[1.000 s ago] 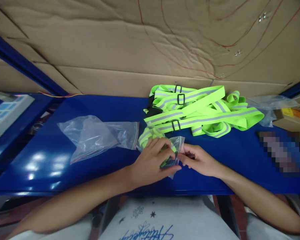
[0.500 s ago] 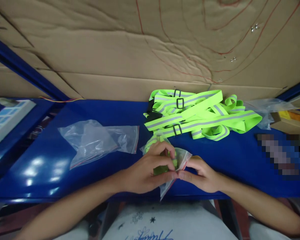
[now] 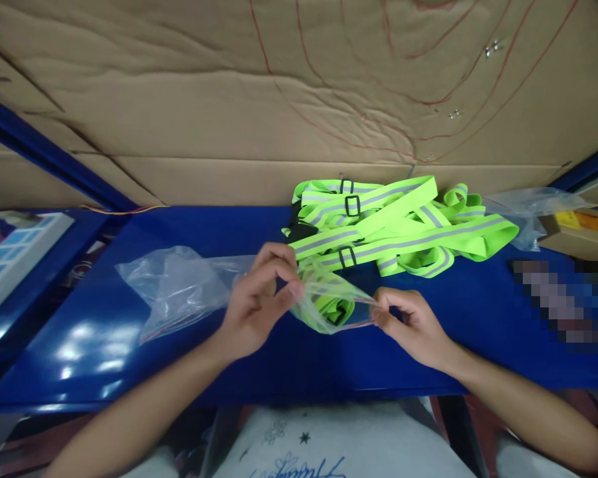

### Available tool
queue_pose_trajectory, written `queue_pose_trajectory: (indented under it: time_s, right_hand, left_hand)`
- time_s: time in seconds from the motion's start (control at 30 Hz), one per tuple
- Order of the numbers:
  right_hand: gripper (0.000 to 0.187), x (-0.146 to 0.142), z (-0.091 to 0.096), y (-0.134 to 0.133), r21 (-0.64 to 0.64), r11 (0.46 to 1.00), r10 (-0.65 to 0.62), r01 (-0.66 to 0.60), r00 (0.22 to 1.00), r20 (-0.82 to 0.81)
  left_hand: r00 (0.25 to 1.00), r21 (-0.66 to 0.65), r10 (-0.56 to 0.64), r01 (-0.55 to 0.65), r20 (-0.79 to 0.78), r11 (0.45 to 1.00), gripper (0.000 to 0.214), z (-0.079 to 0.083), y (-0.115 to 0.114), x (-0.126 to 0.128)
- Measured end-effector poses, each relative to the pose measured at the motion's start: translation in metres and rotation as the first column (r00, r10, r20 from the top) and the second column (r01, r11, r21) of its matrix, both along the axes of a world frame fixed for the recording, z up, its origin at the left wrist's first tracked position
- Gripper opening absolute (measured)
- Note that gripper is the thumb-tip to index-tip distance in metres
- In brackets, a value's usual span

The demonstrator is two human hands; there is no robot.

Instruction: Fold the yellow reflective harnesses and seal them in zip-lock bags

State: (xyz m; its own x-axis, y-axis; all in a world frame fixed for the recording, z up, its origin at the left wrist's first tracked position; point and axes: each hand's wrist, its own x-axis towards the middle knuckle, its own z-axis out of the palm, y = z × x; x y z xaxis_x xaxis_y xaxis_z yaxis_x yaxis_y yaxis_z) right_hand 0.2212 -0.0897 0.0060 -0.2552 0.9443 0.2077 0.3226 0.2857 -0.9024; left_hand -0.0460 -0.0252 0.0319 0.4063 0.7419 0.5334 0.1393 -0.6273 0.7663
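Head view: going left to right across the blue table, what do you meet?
Empty clear bag → left hand → zip bag with neon strap → right hand → cardboard box.

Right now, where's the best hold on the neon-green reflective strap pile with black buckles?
Probably the flat loop jutting right, taken from the right: it lies free of the tangle. Left hand and right hand pinch the small clear plastic bag.

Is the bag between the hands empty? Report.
No, a folded green strap shows inside the bag that the left hand and right hand pinch.
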Motion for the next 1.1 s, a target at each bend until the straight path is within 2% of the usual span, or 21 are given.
queue_pose_trajectory:
  time_s: [0.07, 0.1, 0.13, 0.2, 0.23, 0.3, 0.37, 0.43, 0.5, 0.63, 0.73, 0.83, 0.97, 1.03, 1.1]
  right_hand:
    - [0.038, 0.002, 0.001, 0.001, 0.050, 0.996, -0.071, 0.069, 0.996, 0.048]
    - [0.037, 0.002, 0.002, 0.001, 0.074, 0.993, -0.096, 0.091, 0.993, 0.072]
    - [0.037, 0.002, 0.002, 0.001, 0.096, 0.990, -0.111, 0.102, 0.989, 0.096]
    - [0.036, 0.003, 0.002, 0.002, 0.129, 0.985, -0.130, 0.112, 0.982, 0.139]
    - [0.035, 0.003, 0.002, 0.002, 0.146, 0.982, -0.140, 0.117, 0.977, 0.159]
    - [0.034, 0.004, 0.002, 0.001, 0.196, 0.970, -0.181, 0.142, 0.963, 0.201]
    - [0.033, 0.004, 0.003, 0.000, 0.265, 0.948, -0.240, 0.175, 0.942, 0.235]
    - [0.030, 0.006, 0.004, -0.001, 0.320, 0.927, -0.284, 0.196, 0.924, 0.257]
    - [0.022, 0.007, 0.004, -0.002, 0.320, 0.929, -0.283, 0.187, 0.915, 0.287]
    - [0.024, 0.011, -0.001, 0.003, 0.155, 0.984, -0.136, 0.085, 0.925, 0.354]
    - [0.026, 0.012, -0.006, 0.008, 0.046, 0.998, -0.050, 0.038, 0.953, 0.300]
    - [0.020, 0.012, -0.007, 0.009, 0.060, 0.997, -0.066, 0.050, 0.947, 0.314]
    - [0.022, 0.011, -0.006, 0.007, 0.116, 0.989, -0.135, 0.090, 0.869, 0.477]
    - [0.023, 0.011, -0.006, 0.008, 0.062, 0.995, -0.102, 0.083, 0.859, 0.502]
    - [0.021, 0.013, -0.008, 0.010, -0.036, 0.997, -0.039, 0.063, 0.886, 0.461]
  left_hand:
    - [0.991, 0.057, -0.106, 0.111, -0.080, 0.992, 0.017, -0.006, -0.001, 0.002]
    - [0.978, 0.136, -0.134, 0.156, -0.160, 0.978, 0.025, -0.009, -0.001, 0.004]
    - [0.957, 0.230, -0.135, 0.196, -0.258, 0.953, 0.042, -0.014, -0.001, 0.005]
    - [0.885, 0.363, -0.078, 0.267, -0.459, 0.893, 0.081, -0.024, 0.003, 0.008]
    - [0.842, 0.384, -0.042, 0.289, -0.538, 0.877, 0.090, -0.029, 0.005, 0.010]
    - [0.775, 0.366, -0.002, 0.300, -0.632, 0.881, 0.091, -0.041, 0.011, 0.012]
    - [0.764, 0.367, 0.035, 0.269, -0.644, 0.891, 0.085, -0.050, 0.014, 0.013]
    - [0.783, 0.396, 0.082, 0.218, -0.616, 0.892, 0.080, -0.057, 0.015, 0.015]
    - [0.806, 0.435, 0.132, 0.167, -0.577, 0.885, 0.078, -0.060, 0.012, 0.016]
    - [0.810, 0.517, 0.222, 0.113, -0.542, 0.849, 0.073, -0.058, 0.004, 0.019]
    - [0.788, 0.550, 0.274, 0.097, -0.552, 0.830, 0.067, -0.056, -0.002, 0.020]
    - [0.780, 0.544, 0.298, 0.063, -0.550, 0.837, 0.069, -0.056, -0.004, 0.020]
    - [0.789, 0.572, 0.321, 0.046, -0.524, 0.819, 0.067, -0.056, -0.003, 0.020]
    - [0.796, 0.601, 0.333, 0.048, -0.505, 0.798, 0.063, -0.056, -0.004, 0.021]
    - [0.798, 0.620, 0.339, 0.055, -0.499, 0.782, 0.059, -0.057, -0.005, 0.021]
